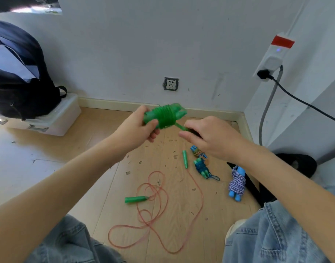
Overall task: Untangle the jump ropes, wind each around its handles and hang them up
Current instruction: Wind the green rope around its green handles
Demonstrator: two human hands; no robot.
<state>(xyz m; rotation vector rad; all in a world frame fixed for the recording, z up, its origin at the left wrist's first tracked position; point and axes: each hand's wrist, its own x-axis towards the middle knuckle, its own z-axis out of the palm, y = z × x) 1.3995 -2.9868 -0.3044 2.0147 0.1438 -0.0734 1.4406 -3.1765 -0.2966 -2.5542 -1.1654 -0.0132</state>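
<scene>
- A person's left hand (142, 128) gripped a green jump rope (165, 116), wound around its handles, above the wooden floor (83, 154).
- The right hand (206, 137) pinched the rope's loose end.
- An unwound red rope (157, 205) with green handles lay below, near two wound bundles (200, 166) (237, 183).

Both forearms are bare, with no sleeves, watch or rings in sight on the left hand (139, 128) or the right hand (210, 137). The legs wear light blue denim jeans (273, 234) with visible seams and stitching. A pale shoe toe (234, 231) shows beside the right knee.
</scene>
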